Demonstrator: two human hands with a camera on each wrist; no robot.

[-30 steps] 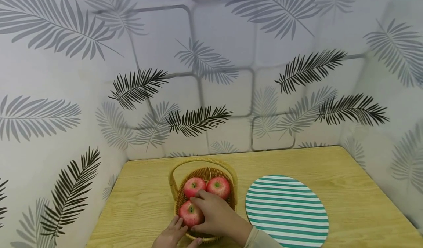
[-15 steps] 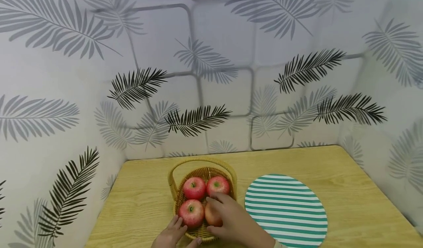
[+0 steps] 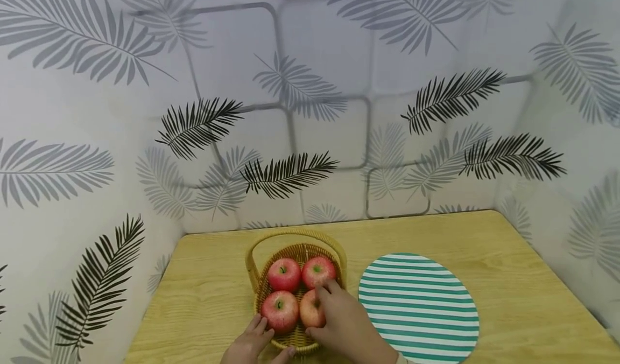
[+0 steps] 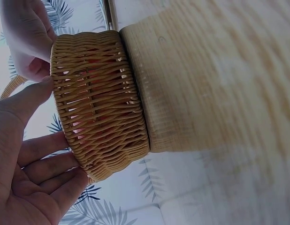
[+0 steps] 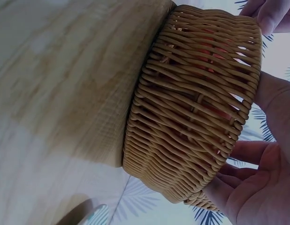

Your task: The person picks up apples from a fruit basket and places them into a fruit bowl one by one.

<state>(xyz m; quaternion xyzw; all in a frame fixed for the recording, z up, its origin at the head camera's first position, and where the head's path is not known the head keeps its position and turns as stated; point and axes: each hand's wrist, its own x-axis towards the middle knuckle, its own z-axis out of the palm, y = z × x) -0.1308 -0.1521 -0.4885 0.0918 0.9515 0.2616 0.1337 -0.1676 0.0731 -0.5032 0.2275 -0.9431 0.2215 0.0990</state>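
A wicker basket (image 3: 300,349) with a tall handle holds several red apples. My right hand (image 3: 351,321) is around the right side of the paler front-right apple (image 3: 310,309), fingertips on its top and thumb at its near side. The front-left apple (image 3: 280,311) lies beside my left hand (image 3: 248,343), whose fingers rest at the basket's left rim, thumb at the front rim. In the left wrist view, my left hand (image 4: 32,168) spans the woven side (image 4: 103,112). The right wrist view shows my right hand (image 5: 271,173) reaching over the rim, its grip on the apple hidden by the weave.
A round green-and-white striped mat (image 3: 418,307) lies right of the basket on the wooden table (image 3: 208,278). Leaf-patterned wall covering stands behind and on both sides. The basket's handle (image 3: 295,233) arches at the back.
My right hand has shifted right from over the front of the basket, uncovering the front-right apple and more of the front-left one. My left hand has stayed at the rim.
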